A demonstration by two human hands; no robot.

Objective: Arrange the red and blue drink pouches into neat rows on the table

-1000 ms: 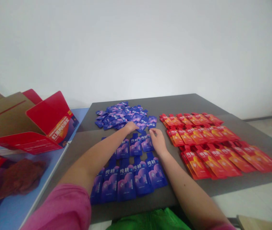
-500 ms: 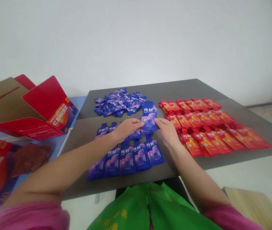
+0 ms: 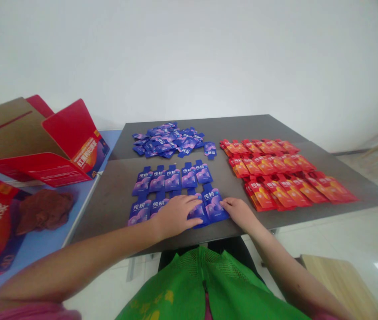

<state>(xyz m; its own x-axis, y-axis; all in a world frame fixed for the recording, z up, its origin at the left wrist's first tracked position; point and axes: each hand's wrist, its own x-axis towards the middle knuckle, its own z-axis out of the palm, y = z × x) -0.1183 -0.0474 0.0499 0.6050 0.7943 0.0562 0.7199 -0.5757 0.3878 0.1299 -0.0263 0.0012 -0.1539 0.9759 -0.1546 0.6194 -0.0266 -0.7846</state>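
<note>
Two rows of blue pouches lie on the dark table [image 3: 109, 195] in front of me. My left hand [image 3: 178, 214] rests over the front row with its fingers apart, covering part of several pouches. At the right end of that row lies a blue pouch [image 3: 215, 205], its lower right edge touched by the fingertips of my right hand [image 3: 237, 213], whose fingers are pressed together. The back row ends at the right in another blue pouch [image 3: 203, 172]. Farther back is a loose heap of blue pouches [image 3: 165, 141], with a single pouch [image 3: 210, 150] beside it.
On the right of the table, red pouches [image 3: 289, 191] lie in three overlapping rows. An open red carton [image 3: 42, 166] and a brown crumpled thing [image 3: 45, 210] are on a blue surface [image 3: 85, 189] at the left. A wooden board [image 3: 339, 284] shows at lower right.
The blue pouch held up between both hands is down on the table. Both hands have come nearer to my body, and my left hand has spread its fingers over the front row.
</note>
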